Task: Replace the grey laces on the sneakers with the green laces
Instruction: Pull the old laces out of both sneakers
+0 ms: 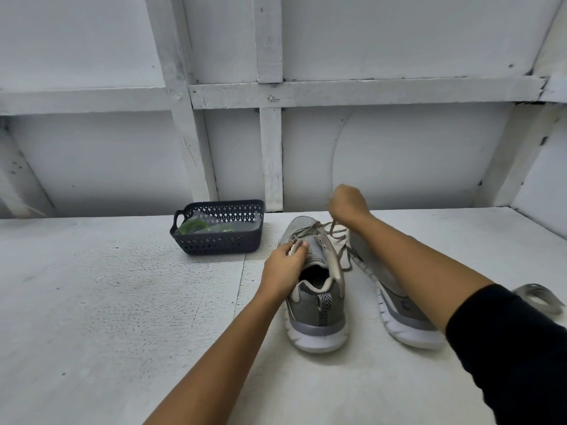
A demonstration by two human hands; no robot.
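Two grey sneakers with white soles lie on the white table. The left sneaker [317, 305] stands upright with its heel towards me. My left hand [287, 263] grips its tongue and left eyelet edge. My right hand [348, 202], raised above the toe, pinches the grey lace [336, 240] and holds it taut from the upper eyelets. The right sneaker [395, 305] lies tipped on its side, partly hidden behind my right forearm. Green laces [194, 227] in clear wrapping lie in the dark basket [214, 242].
The basket stands left of the sneakers near the white panelled wall. A loose grey lace [538, 297] lies coiled at the right, beside my black sleeve. The table's left half is bare white surface.
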